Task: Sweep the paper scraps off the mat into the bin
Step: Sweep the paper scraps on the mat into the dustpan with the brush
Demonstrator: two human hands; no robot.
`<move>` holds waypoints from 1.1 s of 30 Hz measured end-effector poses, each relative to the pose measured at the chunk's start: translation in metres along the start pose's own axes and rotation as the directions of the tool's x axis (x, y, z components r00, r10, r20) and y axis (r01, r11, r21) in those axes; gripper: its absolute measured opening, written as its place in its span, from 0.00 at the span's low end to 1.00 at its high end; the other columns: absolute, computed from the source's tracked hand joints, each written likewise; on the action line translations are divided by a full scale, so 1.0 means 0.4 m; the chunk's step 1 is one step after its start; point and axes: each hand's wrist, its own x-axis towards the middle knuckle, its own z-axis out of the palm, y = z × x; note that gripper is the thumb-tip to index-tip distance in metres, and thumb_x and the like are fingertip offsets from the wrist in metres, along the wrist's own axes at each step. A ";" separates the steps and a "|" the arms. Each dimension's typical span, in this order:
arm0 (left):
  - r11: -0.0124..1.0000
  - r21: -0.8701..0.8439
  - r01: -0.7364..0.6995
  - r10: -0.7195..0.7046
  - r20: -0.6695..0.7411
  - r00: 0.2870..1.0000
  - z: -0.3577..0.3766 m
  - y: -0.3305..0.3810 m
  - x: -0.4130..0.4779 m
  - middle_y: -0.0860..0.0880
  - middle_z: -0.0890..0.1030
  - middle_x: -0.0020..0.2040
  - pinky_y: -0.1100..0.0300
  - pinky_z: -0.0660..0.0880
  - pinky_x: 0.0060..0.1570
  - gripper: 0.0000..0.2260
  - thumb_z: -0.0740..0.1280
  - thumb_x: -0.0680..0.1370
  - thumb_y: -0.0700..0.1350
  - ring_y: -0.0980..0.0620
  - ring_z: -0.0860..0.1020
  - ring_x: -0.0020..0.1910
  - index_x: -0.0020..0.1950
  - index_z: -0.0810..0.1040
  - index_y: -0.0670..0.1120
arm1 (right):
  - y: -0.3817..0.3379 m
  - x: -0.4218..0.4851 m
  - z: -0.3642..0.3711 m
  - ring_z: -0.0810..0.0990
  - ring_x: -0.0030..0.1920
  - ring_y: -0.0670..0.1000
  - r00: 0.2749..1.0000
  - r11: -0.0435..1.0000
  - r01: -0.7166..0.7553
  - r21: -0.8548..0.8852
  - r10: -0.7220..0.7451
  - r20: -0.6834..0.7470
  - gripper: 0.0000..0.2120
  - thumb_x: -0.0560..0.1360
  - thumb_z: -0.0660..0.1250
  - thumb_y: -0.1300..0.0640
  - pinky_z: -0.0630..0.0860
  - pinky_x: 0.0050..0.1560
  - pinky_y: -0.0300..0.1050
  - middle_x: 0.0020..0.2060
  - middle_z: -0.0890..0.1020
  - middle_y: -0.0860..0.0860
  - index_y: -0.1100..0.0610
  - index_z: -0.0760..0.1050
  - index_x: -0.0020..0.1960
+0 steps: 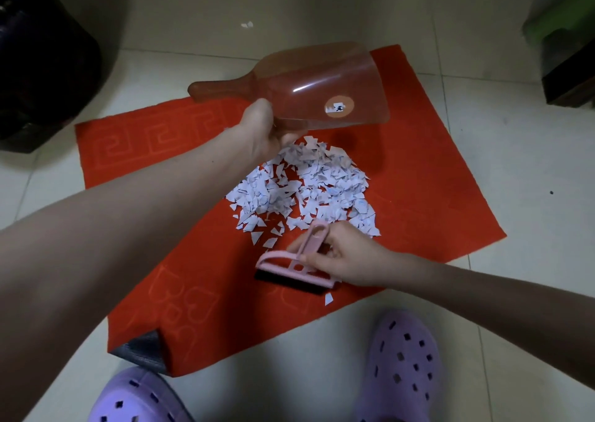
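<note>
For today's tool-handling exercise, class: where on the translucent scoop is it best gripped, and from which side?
Grip the scoop by its rounded handle, coming from the left. The handle sticks out bare on that side, opposite the wide open mouth. Right now the left hand holds the near side wall instead, above the paper scraps. The right hand holds the pink brush.

White paper scraps [302, 189] are lying heaped mid red mat [425, 177]; dark bin [42, 67] is sitting beyond its far-left corner.
</note>
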 end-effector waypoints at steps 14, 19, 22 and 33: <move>0.999 -0.052 -0.001 0.000 -0.017 1.000 -0.011 0.023 0.009 0.38 0.81 0.53 0.49 0.82 0.39 0.14 0.50 0.82 0.39 0.39 0.82 0.50 0.61 0.71 0.37 | -0.021 0.034 -0.065 0.81 0.45 0.46 0.938 0.970 0.132 -0.202 -0.188 -0.290 0.12 0.75 0.64 0.54 0.78 0.44 0.48 0.50 0.84 0.48 0.53 0.81 0.56; 0.997 -0.078 -0.006 0.005 -0.010 1.000 -0.009 0.031 0.003 0.38 0.80 0.54 0.48 0.82 0.40 0.13 0.51 0.82 0.39 0.39 0.82 0.51 0.61 0.71 0.37 | -0.047 0.075 0.003 0.79 0.46 0.42 0.974 0.979 0.162 -0.120 -0.178 -0.139 0.10 0.76 0.67 0.58 0.74 0.45 0.36 0.50 0.84 0.50 0.54 0.80 0.56; 0.997 -0.075 -0.002 0.002 -0.003 1.000 -0.010 0.030 0.001 0.38 0.80 0.55 0.48 0.82 0.40 0.13 0.51 0.82 0.40 0.39 0.82 0.51 0.60 0.72 0.38 | -0.051 0.129 0.039 0.81 0.46 0.50 0.989 0.979 0.119 -0.169 -0.132 -0.068 0.08 0.77 0.65 0.55 0.77 0.48 0.49 0.47 0.83 0.51 0.55 0.80 0.54; 0.997 -0.082 -0.014 0.013 -0.012 1.000 -0.019 0.036 0.006 0.39 0.81 0.47 0.48 0.81 0.42 0.12 0.51 0.82 0.40 0.41 0.82 0.43 0.56 0.72 0.38 | -0.042 0.121 -0.063 0.82 0.42 0.53 0.913 0.971 0.064 -0.230 -0.150 -0.379 0.10 0.75 0.63 0.54 0.78 0.43 0.53 0.46 0.84 0.50 0.52 0.80 0.53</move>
